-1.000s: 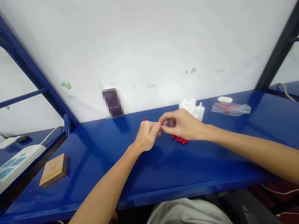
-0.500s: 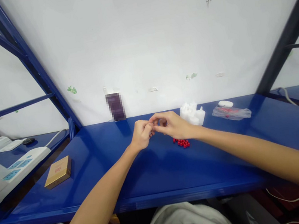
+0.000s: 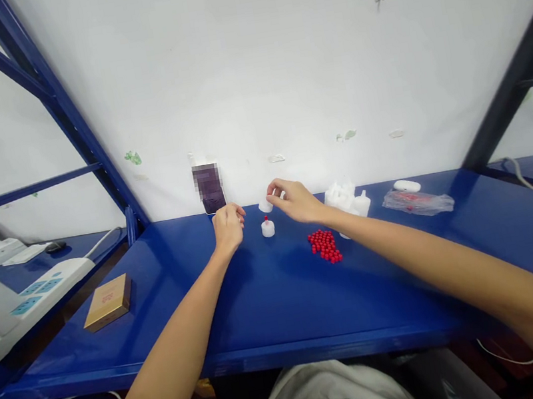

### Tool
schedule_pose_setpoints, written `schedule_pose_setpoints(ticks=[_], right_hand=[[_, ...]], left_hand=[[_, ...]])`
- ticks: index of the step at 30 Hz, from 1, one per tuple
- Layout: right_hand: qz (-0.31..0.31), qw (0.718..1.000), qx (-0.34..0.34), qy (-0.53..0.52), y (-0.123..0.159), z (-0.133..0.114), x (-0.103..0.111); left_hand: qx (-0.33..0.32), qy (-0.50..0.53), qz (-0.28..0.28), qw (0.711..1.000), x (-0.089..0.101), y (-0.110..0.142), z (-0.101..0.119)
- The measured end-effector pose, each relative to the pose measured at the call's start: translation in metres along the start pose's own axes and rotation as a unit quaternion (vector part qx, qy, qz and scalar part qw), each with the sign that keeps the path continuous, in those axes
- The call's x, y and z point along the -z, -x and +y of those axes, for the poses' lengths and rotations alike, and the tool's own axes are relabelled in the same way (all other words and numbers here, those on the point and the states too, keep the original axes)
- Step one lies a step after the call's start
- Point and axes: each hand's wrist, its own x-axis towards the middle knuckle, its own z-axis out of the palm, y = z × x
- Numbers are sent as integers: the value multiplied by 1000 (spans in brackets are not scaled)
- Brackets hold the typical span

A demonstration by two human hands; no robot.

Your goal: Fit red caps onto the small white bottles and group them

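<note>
My right hand (image 3: 296,201) is at the back middle of the blue table, its thumb and forefinger pinched around something too small to make out. A translucent white piece (image 3: 264,205) shows right beside those fingertips; whether they touch it I cannot tell. In front of it stands a small round white cap with a red tip (image 3: 268,228), clear of both hands. To its left, my left hand (image 3: 229,229) is raised with curled fingers, their inner side hidden. Below my right wrist lies a loose cluster of small red pieces (image 3: 324,245).
Several white squeeze bottles (image 3: 346,199) are bunched behind my right forearm. Farther right are a clear bag with red bits (image 3: 419,201) and a white oval case (image 3: 407,186). A gold box (image 3: 108,303) lies at left. A phone (image 3: 211,191) leans on the wall.
My hands, together before, have come apart, the left moving left and the right slightly up. The red-tipped white cap and more of the red pieces are now visible.
</note>
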Motion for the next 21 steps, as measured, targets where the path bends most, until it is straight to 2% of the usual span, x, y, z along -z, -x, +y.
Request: schedule_pose_setpoints(ticks=[5,9,12,15,17,21], right_hand=[[-56,994,7,88,2,9,-10],[-107,990,17,92,1,13,-18],[-115,990,17,81,0,11,-18],[-110,991,9,75,4,8,-5],[-123,988,12,96,13,6,10],[-265,944,48,192,43,-1,43]], left_hand=[[-31,-22,-12,999,-3,1,0],[-74,-39,-28,996,-5,4,6],[-107,-51,-44,992,-4,7,9],[-123,-61,-59,989,-4,11,12],[-155,-81,-77,982,-5,15,16],[-225,-109,-151,956,-10,24,29]])
